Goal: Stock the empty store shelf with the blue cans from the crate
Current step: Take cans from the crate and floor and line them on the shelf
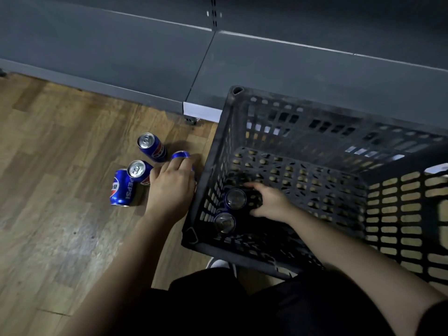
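While reaching down over the wooden floor (60, 154): tipped can (121, 187) on its side, touching standing can (139, 170), third can (152, 147) just behind them. Left hand (172, 185) gripping fourth can (181, 155) from above, beside crate (221, 141). Right hand (270, 202) inside, curled round upper crate can (235, 198), lower crate can (224, 223) just beside it. Grey shelf (315, 69) behind.

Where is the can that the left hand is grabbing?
In the head view, the can is on the wooden floor, under the left hand, just left of the crate.
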